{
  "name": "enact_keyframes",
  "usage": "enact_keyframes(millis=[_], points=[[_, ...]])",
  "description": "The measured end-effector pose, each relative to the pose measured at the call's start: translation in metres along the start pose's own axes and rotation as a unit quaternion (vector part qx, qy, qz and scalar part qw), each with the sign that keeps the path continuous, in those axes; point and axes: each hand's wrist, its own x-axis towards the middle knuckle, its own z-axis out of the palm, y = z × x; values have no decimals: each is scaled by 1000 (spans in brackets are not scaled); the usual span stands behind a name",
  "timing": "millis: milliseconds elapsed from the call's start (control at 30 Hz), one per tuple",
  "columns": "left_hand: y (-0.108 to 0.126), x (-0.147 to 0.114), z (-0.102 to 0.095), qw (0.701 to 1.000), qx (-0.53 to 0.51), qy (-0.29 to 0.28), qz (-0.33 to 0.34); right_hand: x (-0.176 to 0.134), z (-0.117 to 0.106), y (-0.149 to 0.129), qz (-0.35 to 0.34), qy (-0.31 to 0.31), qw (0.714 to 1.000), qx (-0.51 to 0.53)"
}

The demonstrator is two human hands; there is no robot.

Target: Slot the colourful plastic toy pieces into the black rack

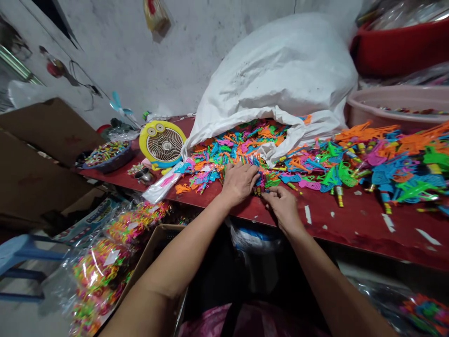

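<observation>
Small plastic toys (228,150) in many colours spill across the red table from a large white sack (284,65). My left hand (240,181) lies over the near edge of this heap, its fingers curled round a small bunch of the toys (260,183). Yellow and purple banded ends of that bunch stick out beside the thumb. Close by on the right, my right hand (283,206) has its thumb and forefinger pinched together at the bunch's lower end. What lies between those fingertips is too small to make out.
A yellow fan (163,142) stands left of the heap, near a metal cup (144,176) and a blue basin (108,157) of small striped pieces. More toys (382,173) cover the right side below a pink tub (396,100). Filled plastic bags (101,267) sit below left.
</observation>
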Motion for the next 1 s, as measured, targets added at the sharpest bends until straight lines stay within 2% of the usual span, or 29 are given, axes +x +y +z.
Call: enact_keyframes(millis=[133, 267, 433, 600, 733, 800, 900, 1000], points=[[4, -5, -4, 1000, -4, 1, -2, -4, 6, -7, 37, 9, 999, 0], [5, -15, -7, 1000, 2, 5, -9, -7, 12, -12, 98, -31, 993, 64], [5, -6, -6, 1000, 8, -1, -5, -1, 6, -14, 58, -57, 996, -43], [3, 8, -3, 1000, 7, -12, 1, 12, -6, -22, 142, -60, 987, 45], [0, 8, -3, 1000, 5, -19, 6, 15, -3, -24, 176, -31, 977, 114], [1, 9, -3, 1000, 1, -18, 8, 13, 3, -22, 166, 0, 978, 128], [2, 10, -2, 1000, -9, -13, 12, 9, 8, -18, 106, 39, 991, 73], [3, 10, -1, 1000, -20, -12, 10, 9, 7, -18, 72, 35, 996, 30]])
